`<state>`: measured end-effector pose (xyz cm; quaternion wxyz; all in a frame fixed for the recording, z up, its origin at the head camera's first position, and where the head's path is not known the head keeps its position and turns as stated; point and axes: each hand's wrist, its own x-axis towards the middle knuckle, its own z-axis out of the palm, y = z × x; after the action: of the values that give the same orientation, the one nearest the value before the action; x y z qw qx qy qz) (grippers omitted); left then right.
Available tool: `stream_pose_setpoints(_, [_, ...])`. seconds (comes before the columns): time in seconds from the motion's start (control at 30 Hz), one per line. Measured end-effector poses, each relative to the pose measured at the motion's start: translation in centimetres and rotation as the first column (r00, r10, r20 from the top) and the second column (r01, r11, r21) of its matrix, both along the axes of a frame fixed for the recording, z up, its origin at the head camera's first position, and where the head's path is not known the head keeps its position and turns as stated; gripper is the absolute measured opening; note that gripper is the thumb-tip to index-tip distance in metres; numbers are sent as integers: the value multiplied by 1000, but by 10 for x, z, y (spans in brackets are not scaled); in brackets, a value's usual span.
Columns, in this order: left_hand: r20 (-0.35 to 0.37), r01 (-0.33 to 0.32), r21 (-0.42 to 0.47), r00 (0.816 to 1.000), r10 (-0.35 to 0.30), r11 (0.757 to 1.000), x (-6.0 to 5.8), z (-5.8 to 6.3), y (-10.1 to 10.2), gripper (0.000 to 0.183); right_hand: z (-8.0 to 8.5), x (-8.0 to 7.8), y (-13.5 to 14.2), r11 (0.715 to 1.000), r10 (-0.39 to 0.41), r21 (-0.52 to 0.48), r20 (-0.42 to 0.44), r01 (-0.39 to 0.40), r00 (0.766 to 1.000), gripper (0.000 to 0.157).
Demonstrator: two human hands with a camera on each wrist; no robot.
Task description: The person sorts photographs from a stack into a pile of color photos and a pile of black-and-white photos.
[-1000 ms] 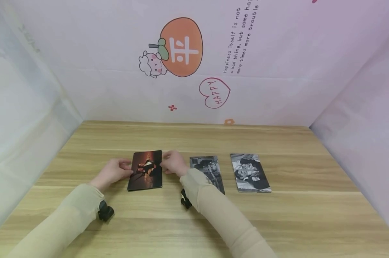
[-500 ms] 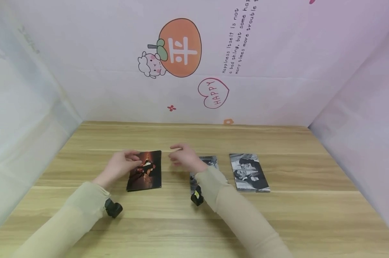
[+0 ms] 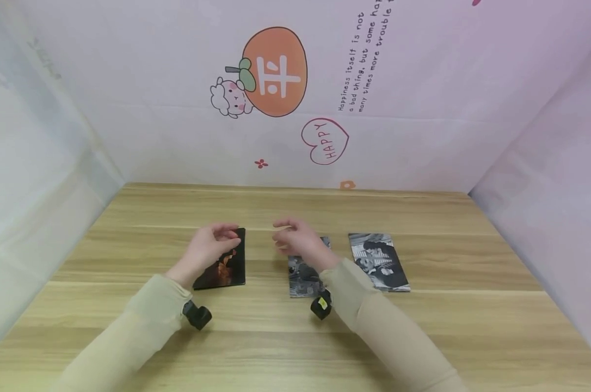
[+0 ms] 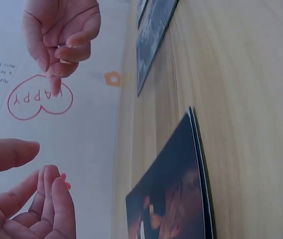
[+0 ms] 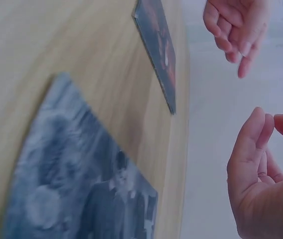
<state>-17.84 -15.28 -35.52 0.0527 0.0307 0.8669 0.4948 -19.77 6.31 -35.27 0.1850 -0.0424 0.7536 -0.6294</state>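
Observation:
My left hand (image 3: 204, 250) hovers over a dark photo card (image 3: 233, 272) with an orange-lit picture, hiding its upper left part. In the left wrist view a second layer shows under this card's edge (image 4: 204, 174); the thumb and loosely bent fingers hold nothing. My right hand (image 3: 301, 245) hangs above the middle black-and-white photo card (image 3: 302, 280), partly covering it. Its fingers are relaxed, with the thumb close to the fingertips and no object between them in the right wrist view. Another black-and-white photo card (image 3: 383, 261) lies at the right, overlapped slightly by the right sleeve.
All the cards lie flat on a wood-grain table (image 3: 256, 337). A white printed backdrop (image 3: 178, 141) rises behind it, with white sheets (image 3: 555, 141) at both sides. A small black camera (image 3: 197, 316) sits on my left wrist, another (image 3: 321, 305) on my right.
Both hands have left the edges of the dark card. The left hand has moved up and right over it; the right has drawn away to the right. The cards stay in place.

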Motion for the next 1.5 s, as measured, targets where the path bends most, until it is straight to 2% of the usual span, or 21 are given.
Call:
stream_pose_setpoints(0.1, [13,1,31,1000,-1,1000,0,-2,10,40,-4,5,7,1000,5,11,-8,-5,1000,41])
stream_pose_setpoints(0.23, [11,13,28,1000,-13,1000,1,-8,22,38,-11,9,20,1000,0,12,-13,1,1000,41])
stream_pose_setpoints(0.47, [43,45,78,998,-48,996,1,-18,41,38,-23,10,54,998,-8,57,3,8,1000,42])
stream_pose_setpoints(0.67, [77,84,122,993,-94,989,0,-22,58,40,-18,15,87,993,10,122,-12,-8,1000,44])
stream_pose_setpoints(0.9, [123,106,254,982,-141,961,-1,-23,73,44,-11,20,120,982,66,174,26,-69,997,49])
stream_pose_setpoints(1.23, [184,73,322,973,-138,944,3,-30,83,46,-12,19,130,978,51,198,99,-70,994,51])
stream_pose_setpoints(1.5, [226,69,350,962,-156,934,7,-36,86,47,-19,21,127,988,103,105,127,-116,987,57])
